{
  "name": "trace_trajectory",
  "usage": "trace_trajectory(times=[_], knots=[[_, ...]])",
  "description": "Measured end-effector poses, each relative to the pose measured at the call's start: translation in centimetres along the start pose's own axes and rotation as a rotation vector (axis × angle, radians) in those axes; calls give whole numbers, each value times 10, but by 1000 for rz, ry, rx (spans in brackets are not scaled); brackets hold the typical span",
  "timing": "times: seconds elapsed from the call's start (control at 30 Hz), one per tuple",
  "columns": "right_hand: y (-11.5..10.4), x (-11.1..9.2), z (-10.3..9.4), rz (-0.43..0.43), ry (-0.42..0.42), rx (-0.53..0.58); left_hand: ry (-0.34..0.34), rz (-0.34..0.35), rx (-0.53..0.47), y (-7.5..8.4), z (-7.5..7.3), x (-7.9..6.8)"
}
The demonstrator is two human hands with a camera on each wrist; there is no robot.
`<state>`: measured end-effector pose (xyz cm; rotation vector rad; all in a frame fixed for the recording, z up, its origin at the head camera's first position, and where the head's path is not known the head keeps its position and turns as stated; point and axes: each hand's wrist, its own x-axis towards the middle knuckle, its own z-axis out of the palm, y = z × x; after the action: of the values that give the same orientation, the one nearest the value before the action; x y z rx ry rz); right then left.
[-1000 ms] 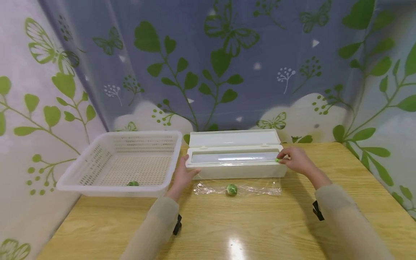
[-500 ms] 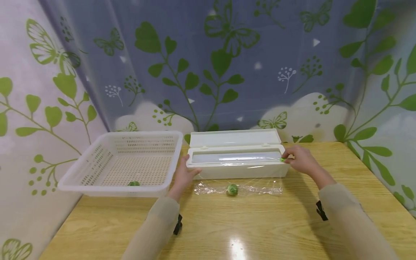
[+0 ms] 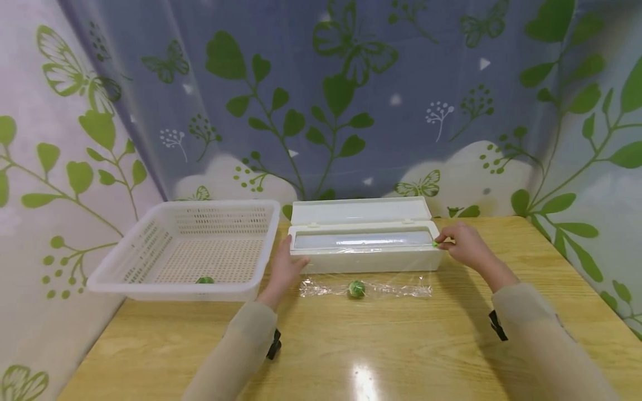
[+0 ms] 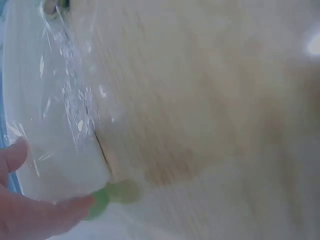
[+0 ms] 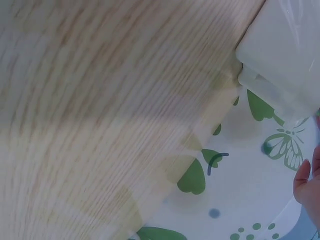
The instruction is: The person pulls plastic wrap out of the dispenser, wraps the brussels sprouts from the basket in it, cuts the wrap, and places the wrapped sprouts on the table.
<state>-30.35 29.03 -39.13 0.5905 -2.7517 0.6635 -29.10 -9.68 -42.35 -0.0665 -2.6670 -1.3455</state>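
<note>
A white cling film dispenser box (image 3: 371, 262) stands on the table with its lid (image 3: 361, 210) tipped back, showing the film roll (image 3: 366, 239) inside. My left hand (image 3: 285, 267) grips the box's left end, its thumb on the front wall. At the right end of the slot, my right hand (image 3: 463, 245) pinches a small green slide cutter (image 3: 435, 244). Clear cling film (image 3: 396, 288) hangs over the front and lies on the table around a small green Brussels sprout (image 3: 356, 289). In the right wrist view only some fingers (image 5: 303, 177) show at the edge.
Left of the box sits a white plastic basket (image 3: 175, 289) with another green sprout (image 3: 204, 280) in it. The wooden table (image 3: 321, 345) reaches back to a patterned curtain (image 3: 281, 111) close behind the box.
My right hand has slid the green cutter a short way right, to the slot's end. The left hand keeps its place on the box.
</note>
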Motion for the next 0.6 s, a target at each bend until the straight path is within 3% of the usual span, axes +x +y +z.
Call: trace_trajectory(times=[0.13, 0.27, 0.33, 0.43, 0.53, 0.6], knots=[[-2, -1, 1, -11, 17, -27, -25, 130, 216, 6, 3, -13], [-4, -4, -1, -38, 31, -79, -33, 403, 566, 12, 5, -23], [-6, -6, -1, -69, 46, -132, -27, 545, 647, 13, 6, -26], [-9, -8, 1, -105, 68, -213, -137, 629, 552, 17, 5, -30], [-14, -10, 4, -130, 84, -262, -296, 580, 368, 19, 2, -32], [-19, -11, 5, -155, 88, -265, -368, 535, 285, 19, 0, -32]])
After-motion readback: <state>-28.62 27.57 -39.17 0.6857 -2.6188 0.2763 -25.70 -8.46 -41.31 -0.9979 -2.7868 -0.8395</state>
